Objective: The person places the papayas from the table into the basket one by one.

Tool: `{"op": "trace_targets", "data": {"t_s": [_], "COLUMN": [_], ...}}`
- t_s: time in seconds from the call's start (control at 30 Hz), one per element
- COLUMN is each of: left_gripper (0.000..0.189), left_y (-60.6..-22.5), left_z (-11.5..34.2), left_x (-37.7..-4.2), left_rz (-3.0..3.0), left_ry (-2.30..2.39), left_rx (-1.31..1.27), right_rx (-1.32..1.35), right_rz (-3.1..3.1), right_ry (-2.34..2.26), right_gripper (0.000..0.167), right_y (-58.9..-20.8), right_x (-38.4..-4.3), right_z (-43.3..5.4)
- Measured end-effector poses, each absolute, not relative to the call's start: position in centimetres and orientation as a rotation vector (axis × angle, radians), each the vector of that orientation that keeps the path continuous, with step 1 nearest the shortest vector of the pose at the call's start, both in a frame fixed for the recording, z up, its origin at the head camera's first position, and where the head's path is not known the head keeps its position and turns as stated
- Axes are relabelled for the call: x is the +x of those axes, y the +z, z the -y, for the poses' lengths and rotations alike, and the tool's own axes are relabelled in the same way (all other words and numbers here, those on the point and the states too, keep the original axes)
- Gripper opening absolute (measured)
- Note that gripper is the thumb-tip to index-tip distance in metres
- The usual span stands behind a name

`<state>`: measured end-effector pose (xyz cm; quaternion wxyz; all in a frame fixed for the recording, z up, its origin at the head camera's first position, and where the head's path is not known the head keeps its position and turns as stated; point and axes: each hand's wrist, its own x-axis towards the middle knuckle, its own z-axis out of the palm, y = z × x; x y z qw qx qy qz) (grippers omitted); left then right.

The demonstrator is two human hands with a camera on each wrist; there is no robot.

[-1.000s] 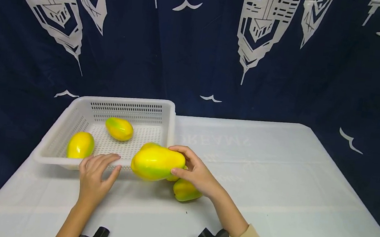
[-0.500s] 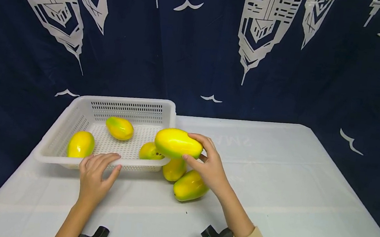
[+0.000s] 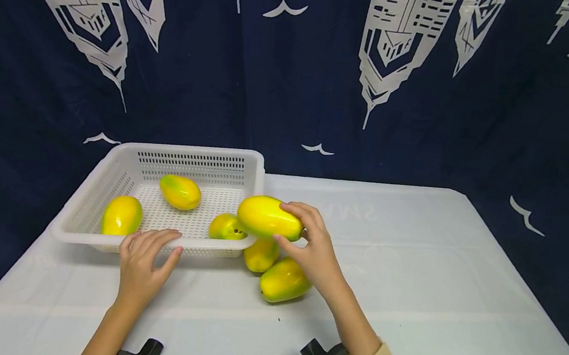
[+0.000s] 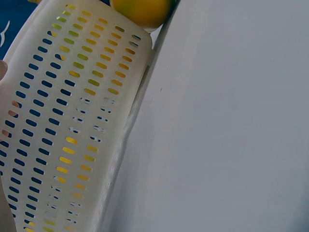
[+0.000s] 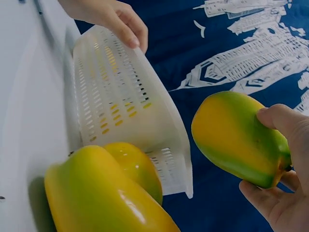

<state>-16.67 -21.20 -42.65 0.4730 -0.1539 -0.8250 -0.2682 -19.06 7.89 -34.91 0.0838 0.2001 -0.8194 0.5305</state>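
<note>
My right hand (image 3: pixel 312 249) holds a yellow-green papaya (image 3: pixel 266 217) by one end, raised beside the right front corner of a white plastic basket (image 3: pixel 148 242). In the right wrist view, thumb and fingers pinch the stem end of this papaya (image 5: pixel 236 137). My left hand (image 3: pixel 142 266) grips the basket's front rim, fingers over the edge and thumb on the outside. Inside the basket lie three papayas: one at the back (image 3: pixel 179 192), one at the left front (image 3: pixel 122 215) and one at the right front (image 3: pixel 227 227), partly hidden by the rim.
Two more papayas rest on the white-covered table (image 3: pixel 436 291) by the basket's right front corner, one behind (image 3: pixel 260 255) and one in front (image 3: pixel 285 281). A dark blue curtain (image 3: pixel 296 84) with white prints hangs behind the table.
My right hand has carried the papaya up and right from the basket's front, uncovering the one at the right front inside, then barely moved. The left hand has stayed at the rim.
</note>
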Motion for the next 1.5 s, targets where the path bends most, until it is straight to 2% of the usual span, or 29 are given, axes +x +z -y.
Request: {"op": "trace_targets", "data": {"t_s": [0.37, 1.5], "left_gripper": [0.041, 0.038], "left_y": [-42.7, -42.8], "left_z": [21.3, 21.3], "left_x": [-16.7, -16.9], "left_rz": [2.023, 2.020], "left_ry": [-0.643, -0.633], "left_rx": [-0.376, -0.384], "right_rx": [0.659, 0.793], "right_rz": [2.436, 2.490], "right_ry": [1.375, 1.338], "right_gripper": [0.047, 0.047], "right_y": [-35.3, -35.1], "right_x": [-18.5, -19.2], "right_z": [-6.9, -3.4]}}
